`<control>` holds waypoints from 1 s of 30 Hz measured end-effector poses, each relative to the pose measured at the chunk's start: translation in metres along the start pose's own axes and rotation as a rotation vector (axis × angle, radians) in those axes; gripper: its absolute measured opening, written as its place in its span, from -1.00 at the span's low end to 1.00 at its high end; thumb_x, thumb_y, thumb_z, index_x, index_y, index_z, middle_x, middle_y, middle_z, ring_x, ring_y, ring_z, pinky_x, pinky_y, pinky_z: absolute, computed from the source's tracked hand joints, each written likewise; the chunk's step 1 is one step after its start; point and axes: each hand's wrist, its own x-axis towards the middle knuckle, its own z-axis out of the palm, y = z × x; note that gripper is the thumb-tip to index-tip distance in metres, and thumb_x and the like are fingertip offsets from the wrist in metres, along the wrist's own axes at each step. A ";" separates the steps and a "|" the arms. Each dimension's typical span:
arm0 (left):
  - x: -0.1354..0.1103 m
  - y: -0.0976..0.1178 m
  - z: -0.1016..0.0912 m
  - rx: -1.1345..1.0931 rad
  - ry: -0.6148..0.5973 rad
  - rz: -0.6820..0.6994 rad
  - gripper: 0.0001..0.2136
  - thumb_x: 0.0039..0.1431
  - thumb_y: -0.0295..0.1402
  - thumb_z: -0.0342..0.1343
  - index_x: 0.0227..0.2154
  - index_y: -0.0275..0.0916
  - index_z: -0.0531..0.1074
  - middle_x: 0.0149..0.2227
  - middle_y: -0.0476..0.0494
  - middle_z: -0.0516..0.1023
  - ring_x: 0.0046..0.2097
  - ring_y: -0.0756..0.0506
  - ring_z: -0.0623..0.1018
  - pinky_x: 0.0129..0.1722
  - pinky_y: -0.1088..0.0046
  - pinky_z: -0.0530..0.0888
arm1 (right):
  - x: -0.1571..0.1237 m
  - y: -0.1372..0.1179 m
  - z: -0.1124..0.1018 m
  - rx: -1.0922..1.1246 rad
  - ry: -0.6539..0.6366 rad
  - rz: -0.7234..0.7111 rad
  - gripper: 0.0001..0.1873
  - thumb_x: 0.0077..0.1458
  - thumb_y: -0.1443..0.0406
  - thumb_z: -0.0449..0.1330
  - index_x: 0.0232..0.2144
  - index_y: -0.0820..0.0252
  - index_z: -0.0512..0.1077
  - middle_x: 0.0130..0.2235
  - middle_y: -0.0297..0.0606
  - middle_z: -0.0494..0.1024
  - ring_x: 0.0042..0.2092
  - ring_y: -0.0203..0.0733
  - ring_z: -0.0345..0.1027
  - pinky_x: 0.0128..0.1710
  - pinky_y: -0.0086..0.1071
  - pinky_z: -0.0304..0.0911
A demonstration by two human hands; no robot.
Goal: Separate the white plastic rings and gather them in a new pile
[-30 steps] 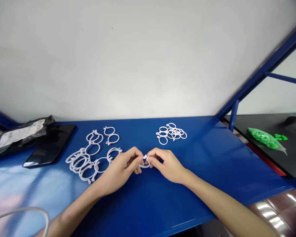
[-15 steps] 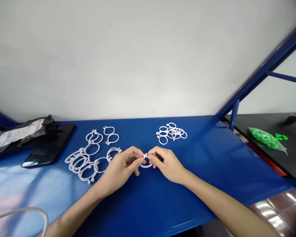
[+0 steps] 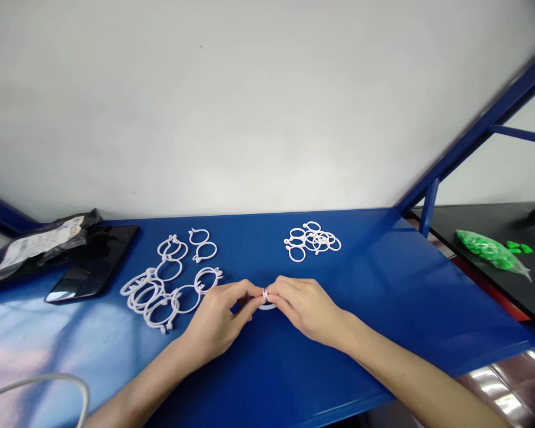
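A white plastic ring (image 3: pixel 268 307) with small end tabs sits between my two hands, low over the blue table. My left hand (image 3: pixel 226 318) pinches its tabbed end from the left with thumb and forefinger. From the other side my right hand (image 3: pixel 304 309) pinches the same end, and the fingertips nearly meet. Most of the ring's loop is hidden behind the fingers. Several larger-looking white rings (image 3: pixel 168 270) lie in a loose heap left of my left hand. Beyond my right hand is a smaller cluster of thin white rings (image 3: pixel 312 242).
The blue table (image 3: pixel 249 249) runs back to a pale wall. At the left lie a black tablet-like slab (image 3: pixel 89 267) and a black plastic package (image 3: pixel 40 246). A grey cable (image 3: pixel 49 377) curves in front. A bag of green pieces (image 3: pixel 490 251) rests on the dark right-hand surface.
Both hands have lowered slightly and drawn closer, and the ring's tabbed ends are now pressed together between the fingertips. The view has shifted a little.
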 end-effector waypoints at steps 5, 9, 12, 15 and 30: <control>-0.003 -0.005 0.003 0.073 0.004 0.084 -0.87 0.30 -0.35 0.12 -0.34 -0.16 0.55 -0.47 0.01 0.64 -0.48 -0.01 0.58 -0.39 0.52 0.50 | 0.001 0.002 0.001 -0.091 -0.014 -0.097 -0.58 0.51 0.20 -0.12 -0.25 0.17 0.47 -0.33 -0.29 0.60 -0.36 -0.28 0.48 -0.37 -0.43 0.26; -0.001 -0.003 0.000 0.101 -0.021 0.076 -0.85 0.32 -0.33 0.09 -0.31 -0.15 0.56 -0.39 -0.02 0.68 -0.41 -0.04 0.63 -0.36 0.51 0.53 | 0.001 0.001 0.004 -0.100 0.011 -0.072 -0.60 0.50 0.18 -0.10 -0.23 0.16 0.48 -0.31 -0.28 0.62 -0.37 -0.27 0.50 -0.39 -0.42 0.27; 0.006 -0.002 -0.018 0.160 -0.056 0.089 -0.84 0.33 -0.29 0.10 -0.21 -0.12 0.60 -0.26 -0.04 0.71 -0.28 -0.07 0.67 -0.25 0.48 0.56 | 0.003 0.002 0.004 -0.086 0.052 -0.037 -0.63 0.49 0.14 -0.05 -0.19 0.14 0.50 -0.28 -0.29 0.64 -0.34 -0.26 0.53 -0.34 -0.41 0.32; 0.013 -0.012 -0.047 0.292 0.023 0.065 -0.77 0.33 -0.23 0.08 -0.09 -0.12 0.59 -0.15 -0.09 0.70 -0.18 -0.11 0.65 -0.12 0.39 0.56 | 0.005 0.012 -0.002 -0.100 0.128 0.029 -0.68 0.46 0.14 0.01 -0.17 0.10 0.53 -0.20 -0.30 0.67 -0.21 -0.24 0.58 -0.21 -0.41 0.37; 0.020 -0.052 -0.080 0.624 0.021 0.024 -0.74 0.35 -0.17 0.02 -0.26 -0.13 0.58 -0.19 -0.15 0.67 -0.13 -0.21 0.59 -0.12 0.27 0.48 | 0.006 0.041 -0.017 -0.424 0.220 0.455 -0.76 0.37 0.20 0.13 -0.01 0.12 0.49 -0.02 -0.17 0.56 -0.28 -0.15 0.55 -0.36 -0.30 0.41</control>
